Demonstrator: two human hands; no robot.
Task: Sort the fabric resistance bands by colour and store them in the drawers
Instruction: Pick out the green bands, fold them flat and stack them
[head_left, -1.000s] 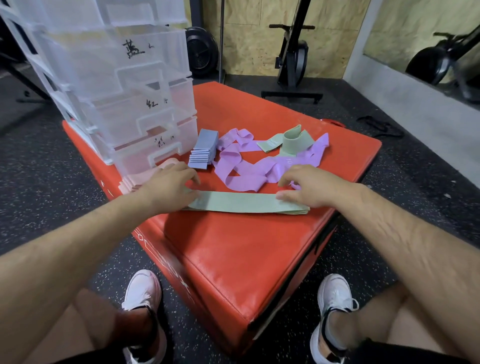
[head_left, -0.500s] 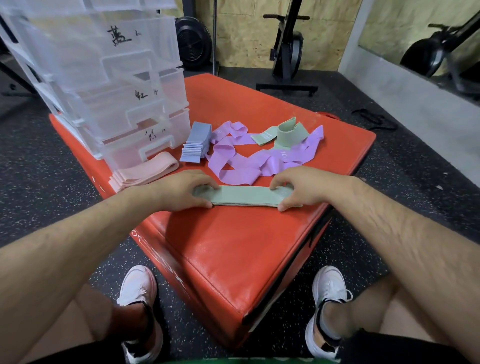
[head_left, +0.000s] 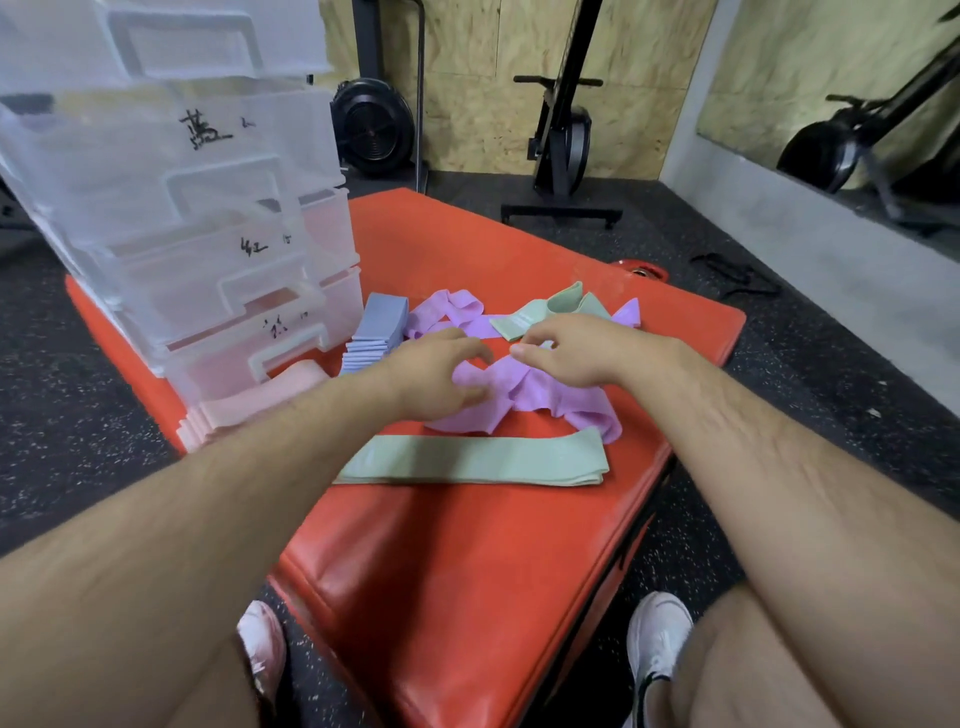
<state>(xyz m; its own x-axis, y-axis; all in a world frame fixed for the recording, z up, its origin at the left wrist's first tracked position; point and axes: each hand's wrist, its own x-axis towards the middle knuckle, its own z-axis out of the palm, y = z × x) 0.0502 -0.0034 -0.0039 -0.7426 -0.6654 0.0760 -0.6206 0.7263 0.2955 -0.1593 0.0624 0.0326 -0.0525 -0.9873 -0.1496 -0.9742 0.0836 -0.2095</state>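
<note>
Drawer unit (head_left: 208, 234): a clear plastic stack of drawers is standing on the far left corner of the red box (head_left: 467, 571), its fronts carrying black handwritten marks.
Pink bands (head_left: 260, 402): a flat folded pile is lying just in front of the lowest drawer, at the box's left edge.
Blue bands (head_left: 376, 332): a neat folded stack is sitting just right of the lowest drawer and left of the purple heap.
Left hand (head_left: 431, 379): it is reaching over the left part of the purple bands, fingers curved and held apart from the thumb. The thumb is touching the fabric, and nothing is being clamped.
Purple bands (head_left: 524, 395): these are lying loose and tangled across the middle of the box, running from beside the blue stack towards the right edge, under both hands.
Folded green band (head_left: 472, 460): it is lying flat and long on the near side of the purple heap, its right end touching the purple fabric. Neither hand is touching it.
Right hand (head_left: 576, 348): it is hovering over the far part of the heap, fingers curled downward close to the loose green band. I cannot tell whether they are pinching anything.
Loose green band (head_left: 561, 306): it is lying crumpled at the far side of the heap, partly on the purple fabric.
Shoes (head_left: 657, 639): white trainers are resting on the speckled dark floor on either side of the box's near corner.
Exercise machine (head_left: 563, 140): a black frame is standing against the far board wall.
</note>
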